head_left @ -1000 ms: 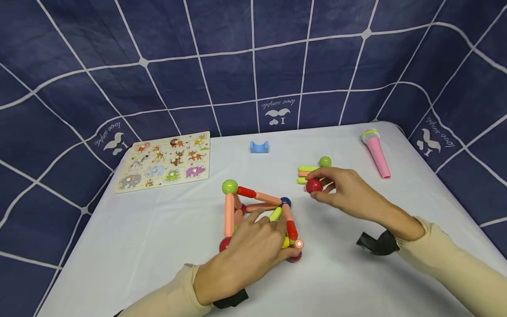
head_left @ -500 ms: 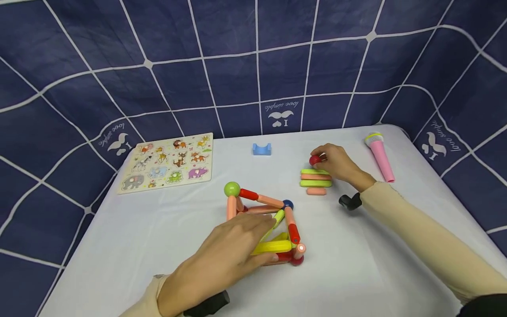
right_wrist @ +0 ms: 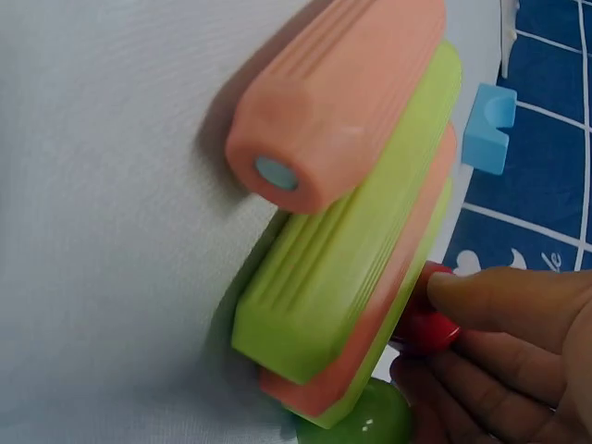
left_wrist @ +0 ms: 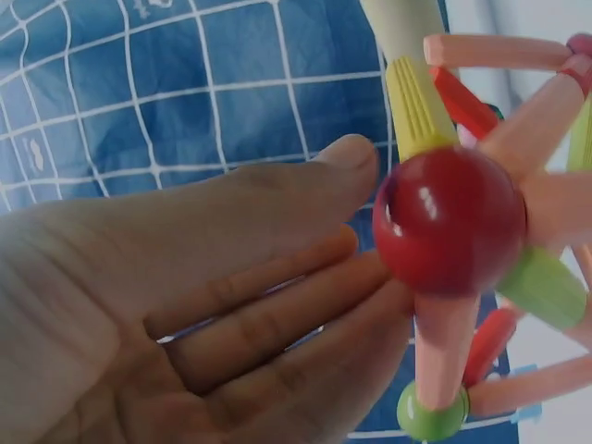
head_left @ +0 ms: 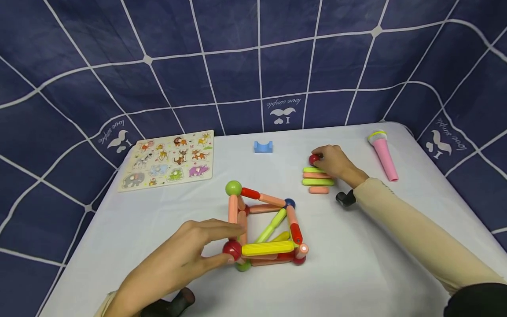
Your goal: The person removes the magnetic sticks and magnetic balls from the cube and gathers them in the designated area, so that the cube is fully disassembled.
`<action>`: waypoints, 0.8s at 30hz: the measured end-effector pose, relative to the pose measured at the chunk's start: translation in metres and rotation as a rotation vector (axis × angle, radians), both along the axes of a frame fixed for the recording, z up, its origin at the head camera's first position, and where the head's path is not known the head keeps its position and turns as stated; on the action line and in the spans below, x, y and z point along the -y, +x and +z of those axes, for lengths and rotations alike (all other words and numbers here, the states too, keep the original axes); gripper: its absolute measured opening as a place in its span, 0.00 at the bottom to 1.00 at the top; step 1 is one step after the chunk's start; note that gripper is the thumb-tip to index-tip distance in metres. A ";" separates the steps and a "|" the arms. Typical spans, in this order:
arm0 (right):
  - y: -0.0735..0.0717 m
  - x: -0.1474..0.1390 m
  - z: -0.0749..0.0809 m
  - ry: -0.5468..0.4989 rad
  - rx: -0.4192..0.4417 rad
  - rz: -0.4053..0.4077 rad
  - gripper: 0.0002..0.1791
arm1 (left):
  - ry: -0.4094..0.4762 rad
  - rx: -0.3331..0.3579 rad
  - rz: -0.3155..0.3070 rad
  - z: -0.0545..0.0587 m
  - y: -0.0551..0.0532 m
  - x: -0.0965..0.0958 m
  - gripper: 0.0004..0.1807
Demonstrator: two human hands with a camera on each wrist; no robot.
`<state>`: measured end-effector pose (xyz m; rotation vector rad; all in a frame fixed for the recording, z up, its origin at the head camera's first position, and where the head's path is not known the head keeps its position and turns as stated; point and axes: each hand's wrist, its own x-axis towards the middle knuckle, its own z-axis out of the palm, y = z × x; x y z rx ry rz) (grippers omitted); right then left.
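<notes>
In the head view my left hand (head_left: 178, 251) is at the near left corner of a frame built from magnetic rods and balls. Its straight fingers and thumb lie beside a red corner ball (left_wrist: 449, 222), which joins a yellow rod (head_left: 267, 248) and several orange rods. Farther right, my right hand (head_left: 336, 163) pinches a loose red ball (right_wrist: 427, 314) between thumb and fingers, just behind a row of rods. That row has two lime rods, an orange rod between them and a shorter orange rod (right_wrist: 333, 120) in front. A green ball (right_wrist: 365, 416) shows beside the rods in the right wrist view.
An animal peg puzzle board (head_left: 168, 160) lies at the back left. Behind the frame sits a small blue notched block (head_left: 263, 147). A pink toy microphone (head_left: 383, 155) lies at the back right. Dark blue grid-patterned cloth (head_left: 229, 66) rises behind the white table.
My right hand has carried the loose red ball from in front of the rod row to behind it. My left hand has drawn back leftward from over the frame to its red corner ball.
</notes>
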<state>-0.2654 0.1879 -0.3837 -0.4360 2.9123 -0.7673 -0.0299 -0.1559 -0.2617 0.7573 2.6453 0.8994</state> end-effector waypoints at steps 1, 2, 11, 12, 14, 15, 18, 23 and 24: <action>0.000 0.000 0.001 0.000 0.006 -0.004 0.23 | 0.007 -0.002 -0.001 0.000 0.000 0.002 0.20; 0.000 0.000 0.001 0.001 0.012 -0.008 0.23 | 0.011 -0.004 0.000 0.000 0.000 0.003 0.21; 0.029 0.010 0.024 -0.056 -0.061 0.035 0.22 | 0.034 -0.079 -0.035 -0.002 0.001 0.003 0.19; 0.040 0.015 0.031 -0.077 -0.092 0.058 0.22 | 0.035 -0.085 -0.041 -0.003 0.000 0.004 0.18; 0.066 0.029 0.049 -0.134 -0.132 0.127 0.20 | 0.042 -0.096 -0.060 -0.003 -0.001 0.004 0.17; 0.080 0.037 0.058 -0.159 -0.150 0.177 0.20 | 0.045 -0.098 -0.071 -0.003 -0.001 0.004 0.17; 0.127 0.059 0.083 -0.231 -0.089 0.370 0.19 | 0.063 -0.106 -0.100 -0.003 -0.004 0.005 0.17; 0.181 0.083 0.096 -0.230 -0.011 0.671 0.18 | 0.072 -0.111 -0.114 -0.005 -0.005 0.005 0.15; 0.186 0.086 0.095 -0.229 -0.033 0.712 0.17 | 0.068 -0.110 -0.116 -0.006 -0.005 0.005 0.15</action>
